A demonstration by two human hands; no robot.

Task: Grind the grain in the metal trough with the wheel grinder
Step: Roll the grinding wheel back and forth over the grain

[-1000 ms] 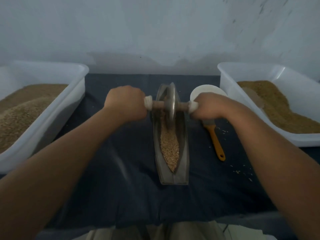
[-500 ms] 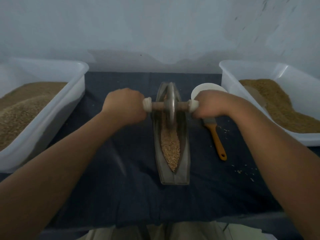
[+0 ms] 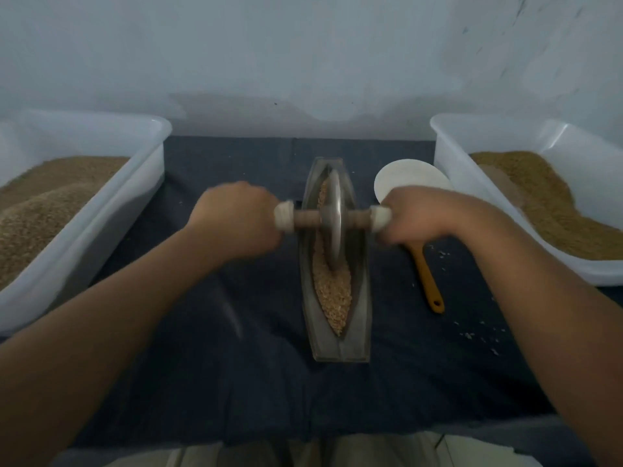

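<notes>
A narrow boat-shaped metal trough [image 3: 358,335] lies lengthwise on the dark cloth in the middle, with tan grain [image 3: 332,293] along its groove. The wheel grinder [image 3: 334,219], a metal disc on a wooden axle, stands upright in the trough's far half. My left hand [image 3: 237,219] grips the axle's left handle and my right hand [image 3: 418,215] grips the right handle. Both handle ends are hidden inside my fists, apart from pale wrapped collars.
A white tub [image 3: 101,210] of grain stands at the left and another white tub [image 3: 448,170] with browner grain at the right. A white bowl [image 3: 404,176] and an orange-handled tool [image 3: 428,284] lie right of the trough. Loose grains are scattered on the cloth at right.
The wheel has rolled towards me along the trough, from its far end to nearer the middle. Both hands moved with it, and they are motion-blurred now.
</notes>
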